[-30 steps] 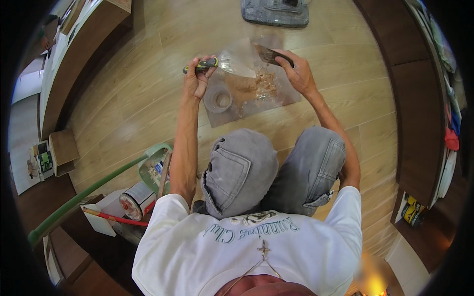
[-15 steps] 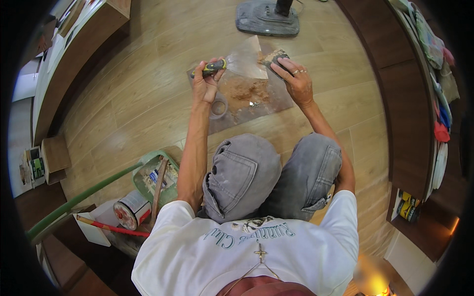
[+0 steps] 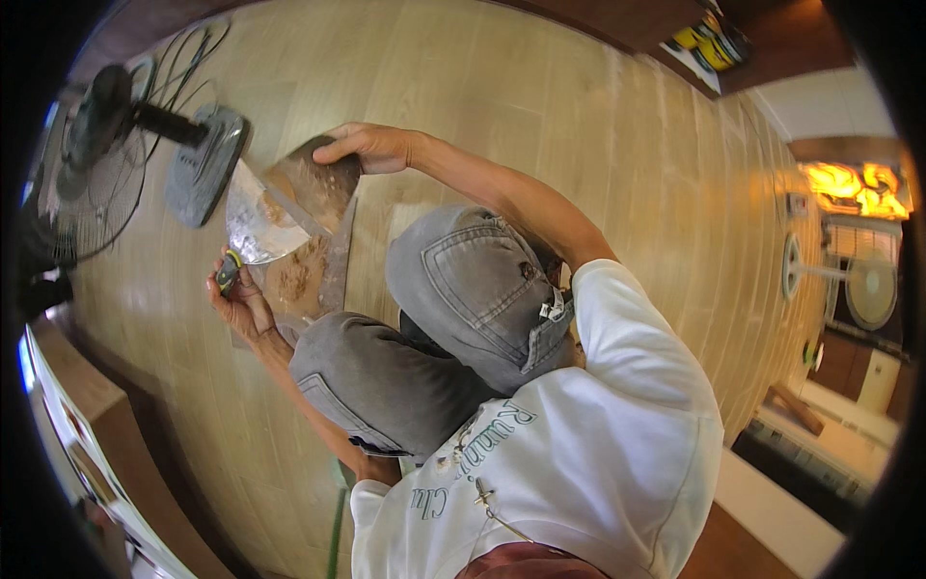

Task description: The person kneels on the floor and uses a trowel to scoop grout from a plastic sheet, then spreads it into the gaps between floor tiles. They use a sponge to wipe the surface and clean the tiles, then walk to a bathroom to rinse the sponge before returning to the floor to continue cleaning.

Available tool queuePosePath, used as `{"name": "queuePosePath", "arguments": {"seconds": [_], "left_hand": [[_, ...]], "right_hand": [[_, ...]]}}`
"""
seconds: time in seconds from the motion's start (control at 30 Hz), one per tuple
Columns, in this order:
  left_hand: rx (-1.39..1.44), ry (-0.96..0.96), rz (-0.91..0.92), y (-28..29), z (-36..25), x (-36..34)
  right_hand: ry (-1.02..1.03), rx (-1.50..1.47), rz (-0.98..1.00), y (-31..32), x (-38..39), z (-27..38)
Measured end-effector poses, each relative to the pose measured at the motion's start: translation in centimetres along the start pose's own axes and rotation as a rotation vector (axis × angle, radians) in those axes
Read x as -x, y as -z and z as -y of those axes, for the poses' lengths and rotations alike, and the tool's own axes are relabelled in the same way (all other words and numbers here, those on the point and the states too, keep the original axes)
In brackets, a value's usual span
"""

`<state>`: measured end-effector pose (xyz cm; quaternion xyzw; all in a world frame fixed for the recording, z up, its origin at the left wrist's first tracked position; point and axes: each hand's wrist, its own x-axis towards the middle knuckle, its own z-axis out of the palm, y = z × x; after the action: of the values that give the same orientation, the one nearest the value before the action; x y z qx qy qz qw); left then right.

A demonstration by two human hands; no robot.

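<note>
My left hand (image 3: 246,301) is closed around the yellow-and-black handle of a wide putty knife (image 3: 265,227). Its broad silvery blade tilts over a dusty sheet (image 3: 335,280) on the floor, with some brown material on the metal. A crumbly brown heap (image 3: 299,270) lies on that sheet, just below the blade. My right hand (image 3: 371,148) grips a dark, flat, brown-dusted piece (image 3: 326,183) by its far edge, thumb on top. I cannot tell whether this piece is separate or a raised corner of the sheet. Its lower edge comes close to the blade.
A fan's dark base (image 3: 204,166) stands just past the blade, its grille and cables farther left. At lower left is a wooden shelf unit (image 3: 82,376). My bent knees (image 3: 463,280) are close to the sheet. Another fan (image 3: 868,289) stands at far right.
The view has turned, so the fan now appears at the left. My left hand's putty knife has tilted. My right hand, earlier holding a small dark piece with brown material, now grips a larger flat surface.
</note>
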<state>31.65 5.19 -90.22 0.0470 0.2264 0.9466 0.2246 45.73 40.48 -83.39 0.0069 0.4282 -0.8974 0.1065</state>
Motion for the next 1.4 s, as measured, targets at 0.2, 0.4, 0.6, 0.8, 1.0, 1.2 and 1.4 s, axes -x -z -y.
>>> {"name": "queuePosePath", "arguments": {"seconds": [0.2,0.4,0.6,0.8,1.0,1.2,1.4], "left_hand": [[0.128,0.216,0.146,-4.9,6.7,-3.2],[0.192,0.258,0.106,-7.9,12.8,-4.5],[0.13,0.305,0.116,-13.2,20.0,-3.5],[-0.07,0.298,0.189,-16.1,23.8,0.2],[-0.453,0.5,0.397,-16.1,23.4,1.5],[-0.842,0.835,0.595,-16.6,22.0,3.6],[-0.79,1.048,0.609,-16.5,24.8,3.5]], "right_hand": [[-0.041,0.081,-0.288,6.9,7.7,-1.2],[-0.05,0.276,-0.689,4.7,9.9,-3.3],[0.146,0.194,-0.793,-1.6,9.4,-4.4],[0.375,0.331,-0.957,-4.4,12.9,-0.5],[0.509,0.531,-1.088,-2.9,16.9,-2.7],[0.417,0.658,-1.019,0.5,19.6,-7.5],[0.184,0.385,-1.128,3.8,23.8,-8.0]]}}
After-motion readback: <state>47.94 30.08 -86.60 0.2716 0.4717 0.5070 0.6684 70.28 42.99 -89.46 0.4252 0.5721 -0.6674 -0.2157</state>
